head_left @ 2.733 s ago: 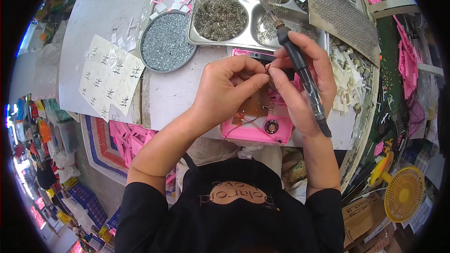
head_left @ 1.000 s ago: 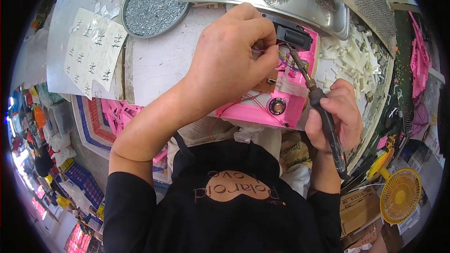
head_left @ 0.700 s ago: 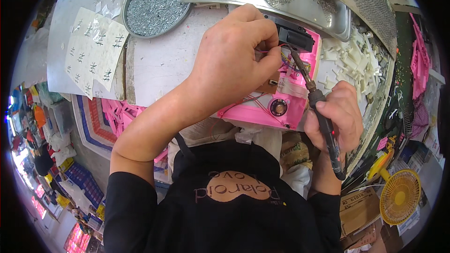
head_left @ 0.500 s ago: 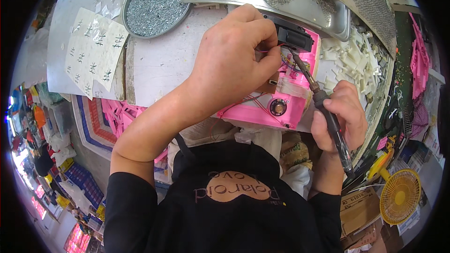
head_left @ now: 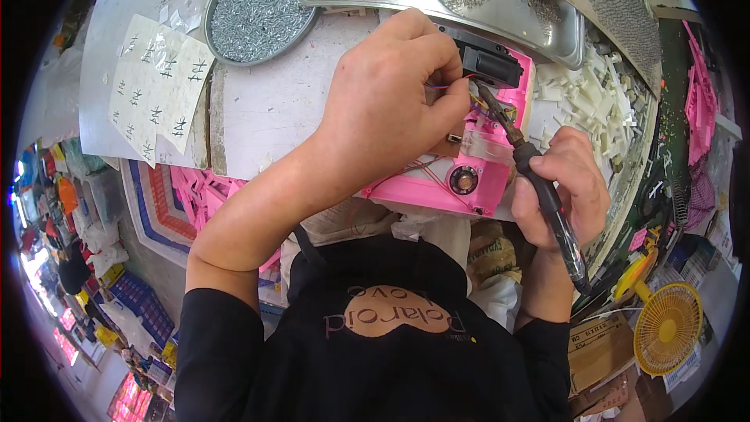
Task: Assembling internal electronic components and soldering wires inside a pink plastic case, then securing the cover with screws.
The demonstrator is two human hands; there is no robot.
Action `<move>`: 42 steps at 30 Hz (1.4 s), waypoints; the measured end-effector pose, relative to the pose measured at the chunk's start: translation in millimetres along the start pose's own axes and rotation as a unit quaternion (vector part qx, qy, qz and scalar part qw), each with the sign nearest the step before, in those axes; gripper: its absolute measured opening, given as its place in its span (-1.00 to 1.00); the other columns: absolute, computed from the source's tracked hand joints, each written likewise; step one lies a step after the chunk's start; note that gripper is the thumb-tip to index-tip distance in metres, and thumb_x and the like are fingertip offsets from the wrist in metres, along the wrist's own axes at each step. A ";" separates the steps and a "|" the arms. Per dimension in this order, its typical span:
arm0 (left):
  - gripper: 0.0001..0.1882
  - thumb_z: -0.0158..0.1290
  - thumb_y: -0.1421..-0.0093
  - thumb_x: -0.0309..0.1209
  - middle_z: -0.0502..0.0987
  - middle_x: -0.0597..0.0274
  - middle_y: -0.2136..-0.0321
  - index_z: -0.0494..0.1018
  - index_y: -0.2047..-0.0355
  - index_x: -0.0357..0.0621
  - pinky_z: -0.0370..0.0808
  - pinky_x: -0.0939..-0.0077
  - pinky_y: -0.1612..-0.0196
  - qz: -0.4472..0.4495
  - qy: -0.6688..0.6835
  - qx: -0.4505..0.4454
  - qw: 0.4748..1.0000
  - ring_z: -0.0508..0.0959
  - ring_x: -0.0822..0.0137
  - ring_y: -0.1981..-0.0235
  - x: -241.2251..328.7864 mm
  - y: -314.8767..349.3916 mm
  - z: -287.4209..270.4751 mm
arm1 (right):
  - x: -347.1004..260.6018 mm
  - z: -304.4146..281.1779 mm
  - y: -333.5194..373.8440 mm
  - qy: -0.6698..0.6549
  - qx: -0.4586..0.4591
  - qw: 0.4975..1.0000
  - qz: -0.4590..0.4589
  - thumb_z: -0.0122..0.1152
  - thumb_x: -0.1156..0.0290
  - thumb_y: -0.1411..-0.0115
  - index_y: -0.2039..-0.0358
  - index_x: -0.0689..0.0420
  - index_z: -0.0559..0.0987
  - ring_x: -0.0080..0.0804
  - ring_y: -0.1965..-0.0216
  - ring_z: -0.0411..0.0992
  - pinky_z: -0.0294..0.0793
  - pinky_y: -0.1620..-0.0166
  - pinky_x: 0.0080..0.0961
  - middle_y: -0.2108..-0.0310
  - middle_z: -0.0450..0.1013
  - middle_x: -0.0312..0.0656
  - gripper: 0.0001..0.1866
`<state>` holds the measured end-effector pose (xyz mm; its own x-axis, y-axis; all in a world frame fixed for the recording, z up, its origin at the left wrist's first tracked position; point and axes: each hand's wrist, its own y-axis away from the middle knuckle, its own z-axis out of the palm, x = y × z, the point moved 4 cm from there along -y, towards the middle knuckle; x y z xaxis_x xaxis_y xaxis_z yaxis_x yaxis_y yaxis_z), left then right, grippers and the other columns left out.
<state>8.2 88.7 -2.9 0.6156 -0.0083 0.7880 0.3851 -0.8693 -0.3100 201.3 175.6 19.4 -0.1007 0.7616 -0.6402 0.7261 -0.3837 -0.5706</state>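
My right hand grips the black handle of a soldering iron. The iron's tip points up and left, close to the pinched fingertips of my left hand. A thin red wire comes out at those fingertips, so the left hand seems closed on it; the rest of the wire is hidden. Under both hands lies a pink plastic housing with loose coloured wires and a round speaker-like part. A black rectangular component sits at its far end, just beyond the iron's tip.
Behind the housing stand a round tray of small screws and a metal tray of small metal parts. White plastic pieces are heaped at right. A marked paper sheet lies left. A yellow fan stands lower right.
The soldering iron and my right hand have shifted slightly left and up, with the tip closer to my left fingertips. My left hand has hardly moved.
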 end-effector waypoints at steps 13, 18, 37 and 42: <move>-0.90 0.23 -0.03 -0.57 0.43 0.19 0.48 0.50 0.49 -0.26 0.46 0.43 0.45 0.000 -0.033 0.015 0.999 0.49 0.29 0.53 1.6 2.1 4.9 | -1.7 -2.7 -2.4 0.005 -0.012 1.000 0.004 0.39 0.56 0.02 0.24 0.17 0.57 -0.27 0.60 0.33 0.42 0.35 -0.33 0.60 0.41 -0.22 -0.71; -0.89 0.24 -0.03 -0.57 0.43 0.19 0.48 0.50 0.49 -0.26 0.47 0.44 0.44 -0.001 -0.037 0.015 0.999 0.50 0.31 0.53 3.0 1.8 5.1 | -4.8 -9.3 4.0 0.015 -0.002 1.000 0.005 0.39 0.56 0.01 0.24 0.20 0.57 -0.25 0.59 0.34 0.43 0.36 -0.32 0.59 0.42 -0.21 -0.72; -0.83 0.31 0.00 -0.54 0.45 0.20 0.44 0.56 0.37 -0.20 0.50 0.36 0.43 0.097 -0.033 0.005 0.995 0.53 0.25 0.47 22.4 15.0 -3.1 | -7.8 -48.3 31.2 0.012 0.059 0.998 0.029 0.36 0.52 -0.03 0.21 0.26 0.52 -0.28 0.54 0.27 0.39 0.27 -0.24 0.57 0.34 -0.19 -0.70; -0.84 0.29 -0.08 -0.47 0.48 0.20 0.39 0.59 0.30 -0.12 0.56 0.29 0.35 0.093 -0.137 -0.153 0.974 0.59 0.16 0.39 40.4 25.0 26.6 | -5.2 -55.3 39.3 0.008 0.076 0.996 0.036 0.36 0.56 0.00 0.19 0.28 0.52 -0.29 0.53 0.27 0.39 0.26 -0.23 0.52 0.38 -0.16 -0.67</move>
<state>60.9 79.7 7.0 0.8321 -0.0841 0.5482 0.0517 -0.9724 -0.2277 268.0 185.5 28.7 -0.0404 0.7368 -0.6749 0.6188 -0.5119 -0.5959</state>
